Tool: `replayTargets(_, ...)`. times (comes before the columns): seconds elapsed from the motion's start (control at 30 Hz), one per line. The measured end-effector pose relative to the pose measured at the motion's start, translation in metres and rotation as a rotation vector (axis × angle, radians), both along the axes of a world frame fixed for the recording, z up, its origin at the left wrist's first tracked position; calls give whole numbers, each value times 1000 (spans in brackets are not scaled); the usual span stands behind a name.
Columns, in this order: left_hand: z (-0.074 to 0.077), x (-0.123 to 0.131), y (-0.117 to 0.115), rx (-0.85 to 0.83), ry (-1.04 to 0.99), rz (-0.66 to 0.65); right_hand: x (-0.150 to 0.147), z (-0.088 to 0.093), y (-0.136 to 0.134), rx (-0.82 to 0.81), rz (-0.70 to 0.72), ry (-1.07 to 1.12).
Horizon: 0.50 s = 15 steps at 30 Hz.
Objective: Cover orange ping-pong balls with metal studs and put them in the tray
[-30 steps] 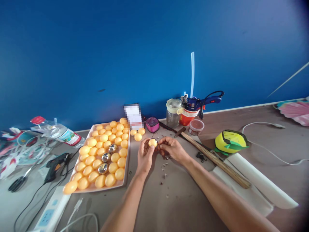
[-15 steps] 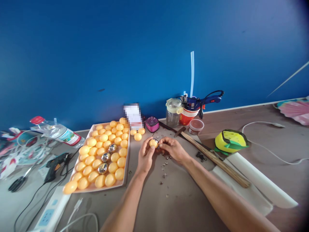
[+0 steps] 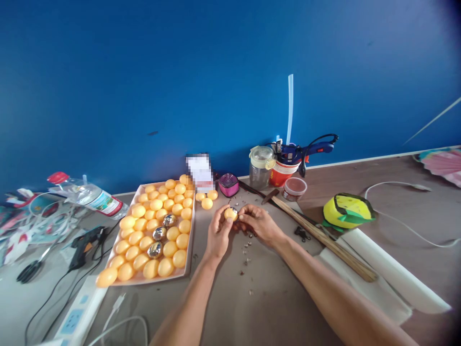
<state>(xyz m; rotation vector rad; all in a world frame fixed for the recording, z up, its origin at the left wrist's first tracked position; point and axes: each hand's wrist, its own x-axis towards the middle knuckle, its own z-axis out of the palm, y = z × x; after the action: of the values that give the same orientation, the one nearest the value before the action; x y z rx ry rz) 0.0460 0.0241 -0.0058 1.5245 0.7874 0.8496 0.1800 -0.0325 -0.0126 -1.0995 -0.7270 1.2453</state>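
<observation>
My left hand (image 3: 218, 230) holds a small yellow-orange ball (image 3: 229, 214) between thumb and fingers above the brown table. My right hand (image 3: 258, 222) is closed in a pinch against the right side of the same ball, on a small dark piece there. To the left lies a pink tray (image 3: 191, 245) filled with several yellow balls (image 3: 164, 235) and three shiny silver ones (image 3: 159, 233). Small dark bits (image 3: 246, 253) are scattered on the table below my hands.
A black glue gun (image 3: 83, 242), scissors (image 3: 29, 270) and a power strip (image 3: 74, 317) lie at left beside a plastic bottle (image 3: 90, 196). A jar (image 3: 260, 166), red cup with blue glue gun (image 3: 288, 163), wooden sticks (image 3: 324, 238), yellow object (image 3: 346, 211) and white rolls (image 3: 389, 278) are at right.
The view has shifted slightly. Both hands stay on the ball with only small finger movements.
</observation>
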Motion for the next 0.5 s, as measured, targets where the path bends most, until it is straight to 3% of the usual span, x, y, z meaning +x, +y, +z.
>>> replayTargets(0.33, 0, 0, -3, 5, 34, -5, -3, 0, 2, -38, -63, -128)
replayTargets(0.5, 0, 3, -2, -50, -51, 11, 2, 3, 2, -20, -42, -131)
